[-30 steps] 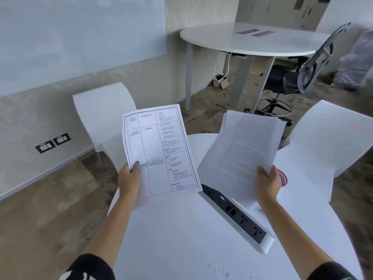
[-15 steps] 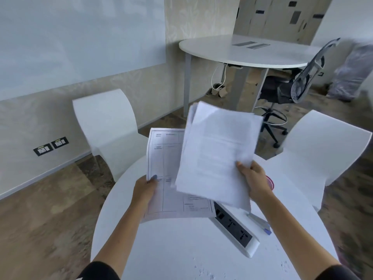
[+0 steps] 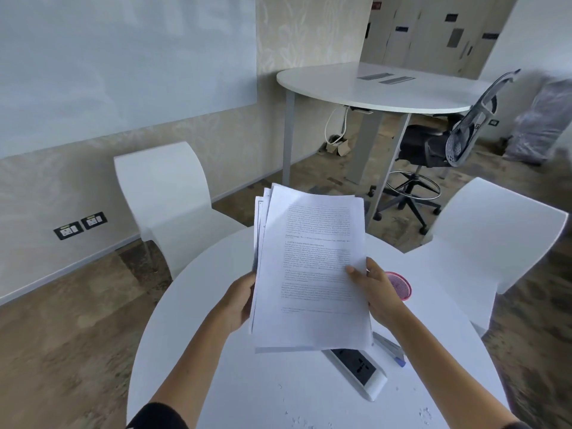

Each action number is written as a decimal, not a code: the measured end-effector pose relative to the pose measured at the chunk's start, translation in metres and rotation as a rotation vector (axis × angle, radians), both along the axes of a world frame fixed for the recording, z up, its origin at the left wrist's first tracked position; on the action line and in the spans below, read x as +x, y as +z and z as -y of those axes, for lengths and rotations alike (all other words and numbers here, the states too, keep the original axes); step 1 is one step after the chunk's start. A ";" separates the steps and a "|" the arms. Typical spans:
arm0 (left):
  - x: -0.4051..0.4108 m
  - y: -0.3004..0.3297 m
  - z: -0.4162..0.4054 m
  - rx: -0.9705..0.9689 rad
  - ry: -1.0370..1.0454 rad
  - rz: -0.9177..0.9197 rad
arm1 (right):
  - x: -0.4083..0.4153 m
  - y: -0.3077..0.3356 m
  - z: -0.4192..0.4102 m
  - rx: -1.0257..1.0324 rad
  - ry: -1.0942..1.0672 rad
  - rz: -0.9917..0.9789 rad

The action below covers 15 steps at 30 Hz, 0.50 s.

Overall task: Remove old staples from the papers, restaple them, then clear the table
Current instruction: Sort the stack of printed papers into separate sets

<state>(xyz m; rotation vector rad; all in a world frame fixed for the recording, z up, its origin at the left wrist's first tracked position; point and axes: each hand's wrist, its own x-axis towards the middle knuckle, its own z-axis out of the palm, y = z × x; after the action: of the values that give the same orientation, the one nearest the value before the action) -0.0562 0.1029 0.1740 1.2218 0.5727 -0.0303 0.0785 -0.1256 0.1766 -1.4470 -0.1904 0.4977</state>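
We hold the papers (image 3: pixel 312 274) above the worktop (image 3: pixel 247 382); left hand (image 3: pixel 240 300) and right hand (image 3: pixel 379 292) fingers pinch their sides.

Left hand (image 3: pixel 240 300) and right hand (image 3: pixel 379 292) hold papers (image 3: pixel 312 274) above table (image 3: pixel 247 382).

Papers (image 3: pixel 312 274): one white printed stack, sheets fanned unevenly at top-left edge, held raised and tilted above the round white table (image 3: pixel 247 382), gripped at both side edges. Staples can't be made out.

Head-height view, forward and down, close over table (image 3: pixel 278 382)
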 end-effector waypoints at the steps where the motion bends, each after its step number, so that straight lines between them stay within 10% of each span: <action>1: 0.001 0.002 0.000 -0.088 0.007 0.030 | 0.001 0.001 0.001 0.000 0.006 0.009; 15: 0.011 -0.019 -0.014 0.193 0.040 0.083 | -0.005 -0.004 -0.032 -0.023 0.140 0.046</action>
<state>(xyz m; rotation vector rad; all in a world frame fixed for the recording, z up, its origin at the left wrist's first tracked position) -0.0448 0.1166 0.1546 1.3924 0.5362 0.1113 0.0730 -0.0936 0.1723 -1.4753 -0.3252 0.5825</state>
